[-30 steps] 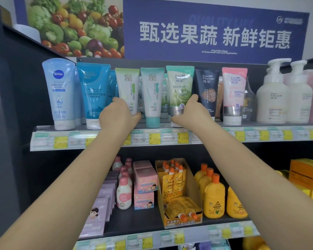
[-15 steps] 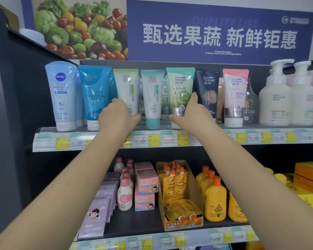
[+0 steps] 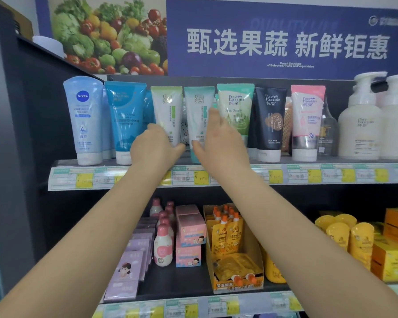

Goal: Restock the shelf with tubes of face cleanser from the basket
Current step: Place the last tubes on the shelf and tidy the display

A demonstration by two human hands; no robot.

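Face cleanser tubes stand cap-down in a row on the upper shelf (image 3: 331,159). My left hand (image 3: 155,149) grips the lower part of a white tube with a light green top (image 3: 166,111). Beside it, my right hand (image 3: 220,141) holds a white tube with a teal top (image 3: 198,109), thumb in front and fingers behind. To the left stand a pale blue Nivea tube (image 3: 84,120) and a bright blue tube (image 3: 124,120). To the right stand a green Pure Fountain tube (image 3: 236,106), a black tube (image 3: 271,120) and a pink tube (image 3: 307,118). The basket is out of view.
White pump bottles (image 3: 360,120) fill the upper shelf's right end. The shelf below holds pink bottles (image 3: 163,249), pink boxes (image 3: 190,228), an orange pouch display box (image 3: 234,249) and yellow bottles (image 3: 361,244). A dark side panel (image 3: 39,125) closes the left.
My right hand has moved left from the green Pure Fountain tube to the teal-topped tube. My left hand stays on the green-topped tube. The camera view has shifted slightly.
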